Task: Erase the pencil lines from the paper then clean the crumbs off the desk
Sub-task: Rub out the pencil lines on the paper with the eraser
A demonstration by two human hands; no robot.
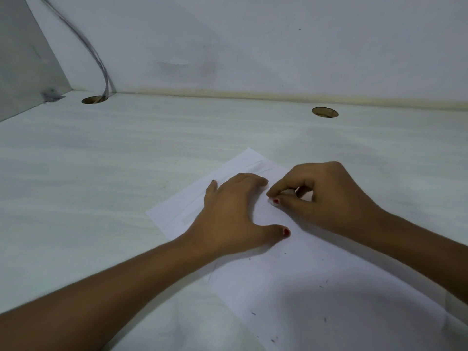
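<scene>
The paper (291, 274) lies askew on the pale desk (101, 173), its near end running out of view at the bottom right. It is pinned only at its far half, where the left hand (233, 214) is laid flat with fingers spread and thumb out. The near half is left free. If the rubbing is done hard or toward that free end, the sheet could be buckled, creased or torn. It could also be swung round under the palm if the pressure is eased.

The right hand (329, 198) is curled, and a small white piece, judged to be the eraser (273, 202), is pinched at its fingertips just beside the left hand's fingers. So little of the piece is exposed that it could be lost from the pinch, or the paper scraped by a nail.

Dark crumbs (253, 313) are scattered over the near half. They could be smeared into grey streaks by a dragged wrist, or swept off onto the desk, where more cleaning would be needed.

The sheet appears white, thin and flat. Faint grey lines (255, 165) are seen near its far corner and others (188, 219) by its left edge, so the erasing is judged unfinished.
</scene>
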